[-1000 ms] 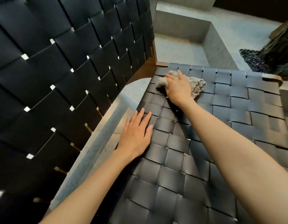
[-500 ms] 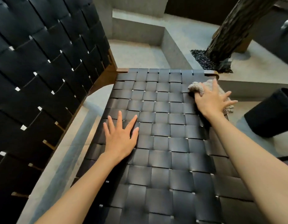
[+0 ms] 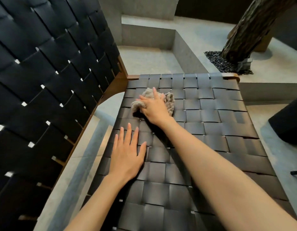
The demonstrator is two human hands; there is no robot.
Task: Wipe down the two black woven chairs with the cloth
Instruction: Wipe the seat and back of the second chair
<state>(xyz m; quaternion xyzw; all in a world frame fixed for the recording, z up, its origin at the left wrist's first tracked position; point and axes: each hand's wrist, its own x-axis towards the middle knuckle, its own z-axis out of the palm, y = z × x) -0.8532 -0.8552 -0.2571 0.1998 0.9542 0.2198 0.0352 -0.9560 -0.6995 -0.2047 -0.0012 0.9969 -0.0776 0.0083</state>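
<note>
We are pressing the bunched cloth (image 3: 169,100) onto the far left part of the woven seat (image 3: 211,130) with our right hand (image 3: 154,108), fingers lying spread and fairly straight over it rather than curled round it, while our left hand (image 3: 127,154) is resting flat, fingers apart, on the seat nearer us. We are judging the job as barely midway on this chair: its backrest (image 3: 44,77) is waiting at our left, and the dark shape (image 3: 289,124) at the right edge is possibly the second chair, too cropped to tell.
</note>
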